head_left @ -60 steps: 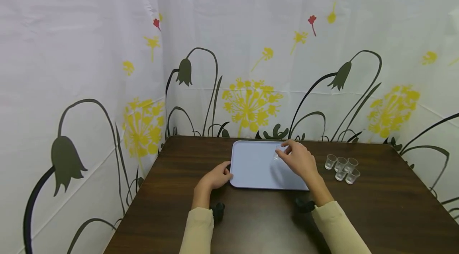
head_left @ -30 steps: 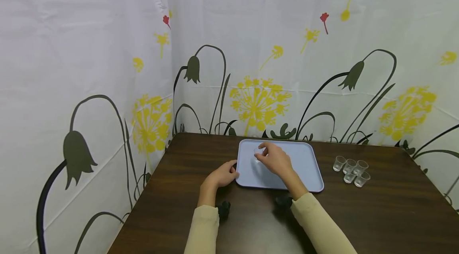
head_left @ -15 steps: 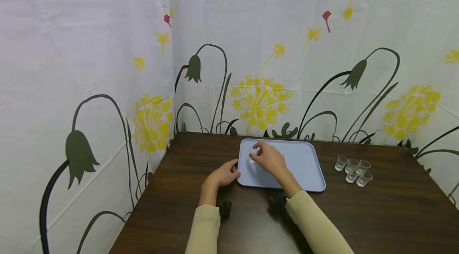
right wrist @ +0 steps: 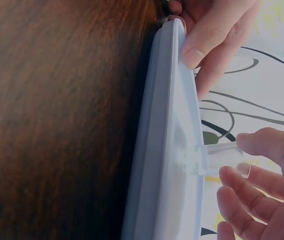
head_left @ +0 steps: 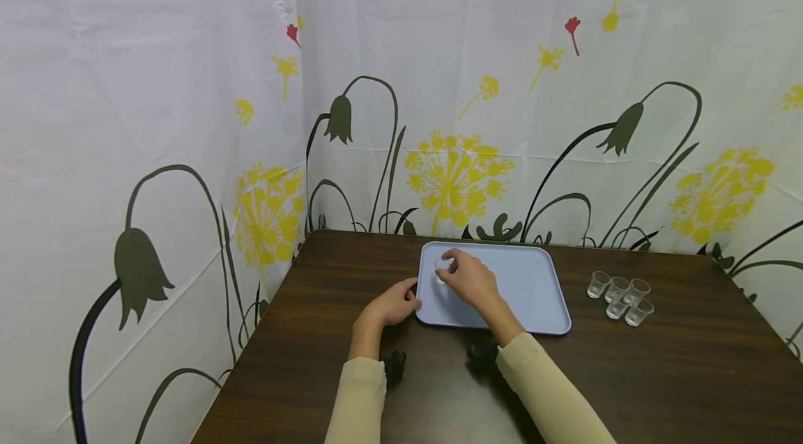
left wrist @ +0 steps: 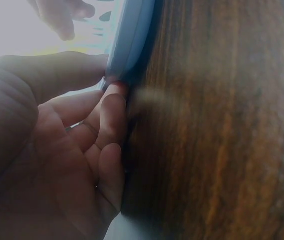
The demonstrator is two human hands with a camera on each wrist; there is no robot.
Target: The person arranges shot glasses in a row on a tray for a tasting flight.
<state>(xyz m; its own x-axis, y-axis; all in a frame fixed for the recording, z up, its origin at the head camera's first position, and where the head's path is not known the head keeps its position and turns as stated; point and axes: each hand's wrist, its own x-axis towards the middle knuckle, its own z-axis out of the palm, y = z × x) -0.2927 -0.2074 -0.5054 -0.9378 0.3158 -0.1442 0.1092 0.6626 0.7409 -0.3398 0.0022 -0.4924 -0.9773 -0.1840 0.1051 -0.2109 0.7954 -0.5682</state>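
Observation:
A light blue tray (head_left: 521,284) lies flat on the dark wooden table. My left hand (head_left: 392,302) grips its left edge; in the right wrist view the thumb (right wrist: 194,56) presses on the rim, and in the left wrist view other fingers (left wrist: 112,117) curl by the underside. Over the tray's left part, my right hand (head_left: 470,280) pinches a small clear shot glass (right wrist: 219,156) near its rim between thumb and fingers. The glass stands upright, its base at the tray surface; whether it fully rests there I cannot tell.
Several more clear shot glasses (head_left: 617,288) stand in a tight cluster on the table (head_left: 702,360), right of the tray. A white curtain (head_left: 401,33) with printed flowers hangs behind the table and along its left side.
My right hand has carried the shot glass leftward across the tray, from its right part to its left, and barely moves over the last half second. My left hand keeps its grip on the edge.

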